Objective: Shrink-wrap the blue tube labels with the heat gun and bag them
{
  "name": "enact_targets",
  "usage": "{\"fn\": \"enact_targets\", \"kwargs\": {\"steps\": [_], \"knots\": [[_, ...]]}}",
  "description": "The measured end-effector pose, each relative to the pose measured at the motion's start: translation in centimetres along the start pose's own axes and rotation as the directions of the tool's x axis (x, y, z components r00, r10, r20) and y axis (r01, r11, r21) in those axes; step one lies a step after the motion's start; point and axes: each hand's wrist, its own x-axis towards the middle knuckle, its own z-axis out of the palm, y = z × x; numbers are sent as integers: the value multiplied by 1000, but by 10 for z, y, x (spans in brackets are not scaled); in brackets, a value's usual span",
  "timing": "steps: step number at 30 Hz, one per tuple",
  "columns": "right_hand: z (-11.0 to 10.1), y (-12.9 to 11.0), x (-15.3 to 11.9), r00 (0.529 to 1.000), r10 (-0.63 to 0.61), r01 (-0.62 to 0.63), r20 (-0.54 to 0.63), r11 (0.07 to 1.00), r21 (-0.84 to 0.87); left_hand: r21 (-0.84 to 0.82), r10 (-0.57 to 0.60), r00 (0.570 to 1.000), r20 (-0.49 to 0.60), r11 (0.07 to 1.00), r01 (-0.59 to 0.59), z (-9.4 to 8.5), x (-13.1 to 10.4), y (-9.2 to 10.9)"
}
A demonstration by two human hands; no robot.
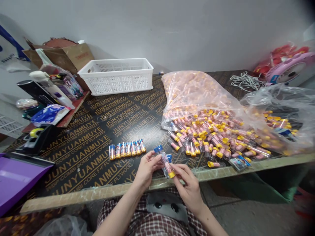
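Note:
Near the table's front edge, a clear tube (166, 164) with pink contents, a blue cap and a yellow end is held between my two hands. My left hand (149, 167) pinches its upper part below the blue cap. At the yellow end, the fingers of my right hand (188, 183) close on the tube. A blue printed piece (169, 157) shows just behind it, partly hidden. Left of my hands lies a row of several capped tubes (128, 148) with printed wraps. To the right spreads a pile of yellow-ended tubes (204, 132).
A big clear bag (192, 85) of tubes lies behind the pile. Stacked printed cards (240, 163) rest at the front edge. A white basket (118, 78) stands at the back, a tape dispenser (36, 139) and purple tray (21, 177) at left, a pink fan (290, 68) at right.

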Motion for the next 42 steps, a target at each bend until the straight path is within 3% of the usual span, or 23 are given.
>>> {"fn": "enact_targets", "kwargs": {"steps": [7,12,14,17,26,42], "knots": [[-6,4,6,1000,1,-2,-28,1000,-20,140,-162,964,209,981,135,3,-15,-1],[-13,1,13,976,-41,16,215,993,118,178,-198,945,261,972,155,6,-23,-3],[-14,-2,14,961,-85,55,265,992,117,165,-184,949,256,976,145,7,-22,-3],[-13,-4,15,962,-110,86,250,991,104,177,-189,955,230,973,151,7,-21,-3],[-1,0,8,976,-18,-37,217,968,248,196,-202,962,183,966,166,3,-26,-10],[3,-3,8,986,-50,-4,157,945,326,155,-185,964,189,975,157,2,-26,-10]]}}
